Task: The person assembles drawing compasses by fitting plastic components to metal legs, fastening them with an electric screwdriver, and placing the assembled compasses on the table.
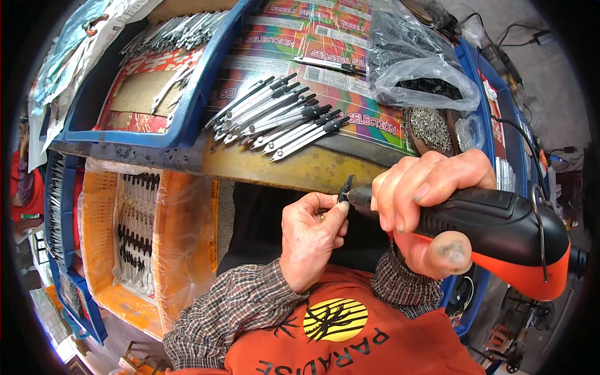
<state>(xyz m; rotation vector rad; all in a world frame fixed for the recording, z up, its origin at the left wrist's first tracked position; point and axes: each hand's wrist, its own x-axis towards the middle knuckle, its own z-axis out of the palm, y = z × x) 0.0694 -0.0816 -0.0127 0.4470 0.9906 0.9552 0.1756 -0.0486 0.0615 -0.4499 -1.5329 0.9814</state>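
My right hand [431, 194] is wrapped round a black-and-orange electric screwdriver [500, 219] lying nearly level, its nose pointing left. At that nose, my left hand [309, 234] pinches a small black piece [345, 186] between thumb and fingers. The rest of this piece is hidden, so I cannot tell whether the screwdriver touches it. Just beyond my hands, a row of slim silver-and-black tools that look like drawing compasses [275, 122] lies on the bench near its yellowed front edge [262, 167].
A bowl of small metal screws [431, 129] stands at the bench's right, below a clear plastic bag [419, 56]. Blue trays [187, 119] hold more silver tools at the far left. An orange crate [100, 250] with packed tools sits left of my lap. A cable [539, 231] hangs by the screwdriver.
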